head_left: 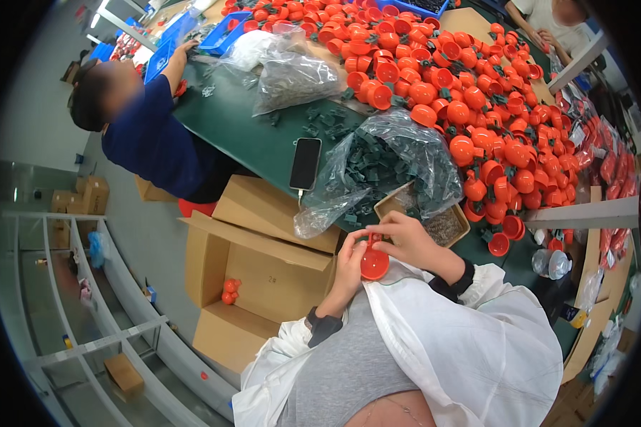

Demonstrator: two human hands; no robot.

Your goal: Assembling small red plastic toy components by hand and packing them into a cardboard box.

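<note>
Close in front of my body, a small red plastic cup-shaped part (pixel 374 265) is held with its hollow side up. My left hand (pixel 350 265) is closed round its left side. The fingers of my right hand (pixel 408 240) pinch at its narrow upper end, where any smaller piece between them is too small to make out. Just beyond my hands lies a clear plastic bag (pixel 434 167) of dark green plastic clips (pixel 377 158). Next to my right hand is a shallow cardboard tray (pixel 457 231) of small metal pieces.
A large heap of red cup-shaped parts (pixel 457 112) covers the table's right side. A phone (pixel 305 164) with a cable lies on the green tabletop (pixel 242 135). An open carton (pixel 263 274) holding a few red parts stands at my left. Two co-workers (pixel 149 142) sit across the table.
</note>
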